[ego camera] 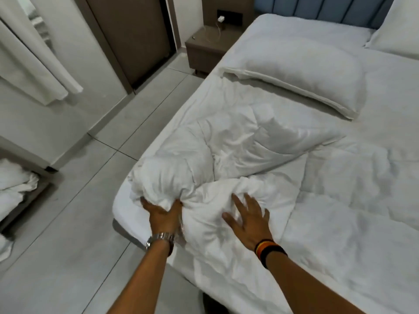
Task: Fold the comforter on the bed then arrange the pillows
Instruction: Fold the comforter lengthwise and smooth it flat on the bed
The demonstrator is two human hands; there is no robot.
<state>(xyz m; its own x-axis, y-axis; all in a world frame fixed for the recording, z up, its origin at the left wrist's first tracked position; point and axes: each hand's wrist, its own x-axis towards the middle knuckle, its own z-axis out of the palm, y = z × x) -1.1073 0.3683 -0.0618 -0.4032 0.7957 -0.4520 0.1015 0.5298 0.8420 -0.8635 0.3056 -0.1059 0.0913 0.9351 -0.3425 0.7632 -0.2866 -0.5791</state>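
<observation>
A white comforter (260,150) lies rumpled across the bed (127,207), bunched up at the near left corner. My left hand (162,215), with a metal watch on the wrist, grips a bunched fold of the comforter at that corner. My right hand (248,219), with dark wristbands, hovers or rests flat with fingers spread on the comforter just to the right. One white pillow (301,78) lies askew near the head of the bed. A second pillow (399,30) leans at the far right against the blue headboard (317,7).
A brown nightstand (204,51) with a charger cable stands left of the bed head. Grey tiled floor (79,223) runs along the bed's left side. White curtains (29,53) hang at the far left. More white bedding (13,184) sits at the left edge.
</observation>
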